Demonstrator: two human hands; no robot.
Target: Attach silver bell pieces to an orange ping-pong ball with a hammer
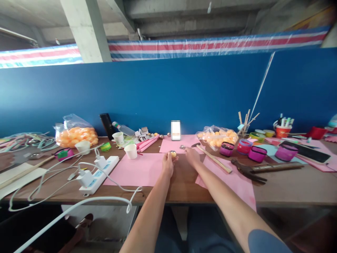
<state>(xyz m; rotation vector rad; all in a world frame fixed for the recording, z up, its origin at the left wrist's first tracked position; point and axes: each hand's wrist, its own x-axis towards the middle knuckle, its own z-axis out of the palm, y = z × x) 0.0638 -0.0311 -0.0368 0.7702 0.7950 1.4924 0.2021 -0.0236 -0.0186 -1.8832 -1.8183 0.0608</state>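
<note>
My left hand (169, 164) is closed around a small yellowish ball (173, 153), which looks like a table tennis ball with a darker, shiny patch on it. Just to the right, my right hand (192, 155) reaches forward with its fingers curled together beside a little pile of shiny metal bits (182, 147). Whatever those fingers pinch, if anything, is too small to make out. The pile lies on a pink sheet (168, 144). Beyond it stands a bright white upright object (176, 130), its middle blurred out. A small wooden-handled hammer (217, 160) lies right of my right hand.
A larger claw hammer (276, 167) lies at right, near purple mesh-sided containers (257, 154). Bags of orange balls stand left (76, 135) and right (218, 136). At left are a white power strip (101, 175) with trailing cables and a paper cup (131, 151). A blue partition (168, 91) rises behind.
</note>
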